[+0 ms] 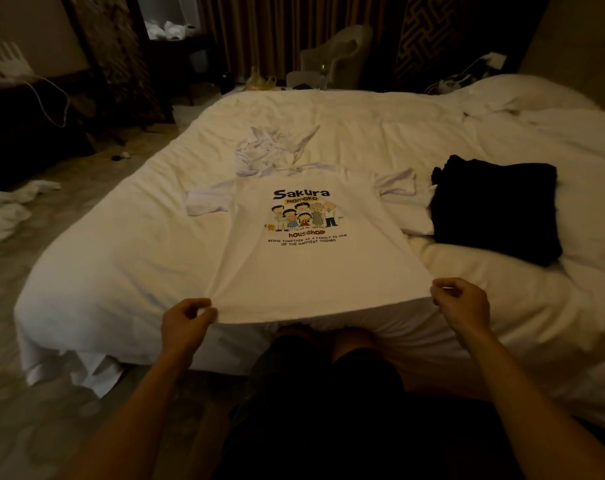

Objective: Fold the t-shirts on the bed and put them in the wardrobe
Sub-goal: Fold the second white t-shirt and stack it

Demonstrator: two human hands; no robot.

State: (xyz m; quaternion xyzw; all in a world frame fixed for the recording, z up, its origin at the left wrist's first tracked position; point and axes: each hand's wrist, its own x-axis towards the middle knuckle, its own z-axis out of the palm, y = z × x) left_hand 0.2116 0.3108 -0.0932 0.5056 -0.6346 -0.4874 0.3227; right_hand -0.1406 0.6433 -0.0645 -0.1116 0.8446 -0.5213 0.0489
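A white t-shirt (304, 265) with a cartoon family print lies spread face up on the white bed (121, 258), collar away from me. My left hand (186, 322) pinches its bottom hem at the left corner. My right hand (462, 303) pinches the hem at the right corner, at the bed's near edge. A folded black garment (495, 213) rests to the right of the shirt. A crumpled white garment (270, 150) lies beyond the collar.
White cloths (6, 211) lie on the floor at the left. A pale chair (339, 55) and a small cluttered table (259, 83) stand beyond the bed before dark curtains. An open dark shelf (173, 32) with white items is at the back left. Pillows (536, 91) sit far right.
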